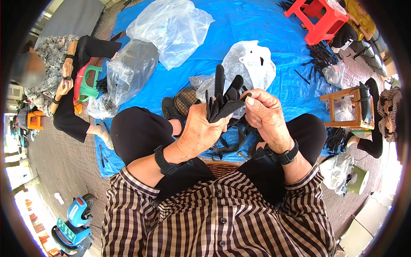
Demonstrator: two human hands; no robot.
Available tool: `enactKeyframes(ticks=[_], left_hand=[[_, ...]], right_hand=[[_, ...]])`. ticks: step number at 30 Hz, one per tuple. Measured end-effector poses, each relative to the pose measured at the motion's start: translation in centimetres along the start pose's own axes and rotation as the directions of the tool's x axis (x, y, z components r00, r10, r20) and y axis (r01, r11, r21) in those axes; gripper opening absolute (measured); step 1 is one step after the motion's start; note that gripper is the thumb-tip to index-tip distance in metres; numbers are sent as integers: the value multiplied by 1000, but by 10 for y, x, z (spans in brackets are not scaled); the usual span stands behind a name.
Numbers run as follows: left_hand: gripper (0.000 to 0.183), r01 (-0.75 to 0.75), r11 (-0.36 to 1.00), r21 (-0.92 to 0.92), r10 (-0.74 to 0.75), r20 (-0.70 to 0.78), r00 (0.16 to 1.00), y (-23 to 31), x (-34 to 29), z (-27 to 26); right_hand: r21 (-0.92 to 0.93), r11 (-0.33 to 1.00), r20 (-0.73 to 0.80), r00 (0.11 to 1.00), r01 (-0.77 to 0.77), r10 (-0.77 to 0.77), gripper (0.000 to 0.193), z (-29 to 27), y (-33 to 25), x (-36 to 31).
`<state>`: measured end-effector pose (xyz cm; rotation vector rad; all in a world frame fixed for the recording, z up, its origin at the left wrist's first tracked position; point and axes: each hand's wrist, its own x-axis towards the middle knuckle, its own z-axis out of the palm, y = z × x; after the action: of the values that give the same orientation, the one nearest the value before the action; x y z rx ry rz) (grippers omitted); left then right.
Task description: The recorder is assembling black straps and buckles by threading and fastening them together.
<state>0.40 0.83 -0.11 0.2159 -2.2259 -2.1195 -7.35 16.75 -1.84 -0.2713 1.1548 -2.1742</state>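
My left hand (198,130) is closed round a bundle of black fabric strips (219,100), soft-looking and round-ended, which fan up and out of the fist. At the bundle's right side my right hand (269,119) pinches with thumb and forefinger at the end of one strip. Both hands are raised in front of my body, above my lap. Below them, more black straps (229,145) lie on the blue tarp (282,81), partly hidden by my hands. The lower part of the bundle is covered by my left palm and fingers.
Clear plastic bags (171,32) and a white bag (252,64) lie ahead, near a brown patterned bag (187,102). Black strips (321,58) are heaped at far right by a red stool (314,25). A wooden stool (342,123) stands right. People sit on both sides.
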Motion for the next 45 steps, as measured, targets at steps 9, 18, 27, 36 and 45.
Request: enactKeyframes(ticks=[9,18,27,36,45], left_hand=[[14,21,983,-182,-34,-66,997,2,-1,5],[14,-123,985,-122,118,-51,992,-7,-3,1],[15,-65,994,-89,61,-43,997,-3,1,2],[13,-19,996,-84,12,-83,996,-6,1,5],[13,-60,970,-234,35,-112,993,-3,0,8]], right_hand=[[95,995,-22,1000,-2,4,10,17,4,-6],[397,902,128,984,-167,126,11,20,5,-8],[330,941,29,997,-79,73,12,22,3,-4],[164,982,-134,984,-92,115,11,27,5,-10],[259,956,-142,973,-139,179,11,32,7,-14]])
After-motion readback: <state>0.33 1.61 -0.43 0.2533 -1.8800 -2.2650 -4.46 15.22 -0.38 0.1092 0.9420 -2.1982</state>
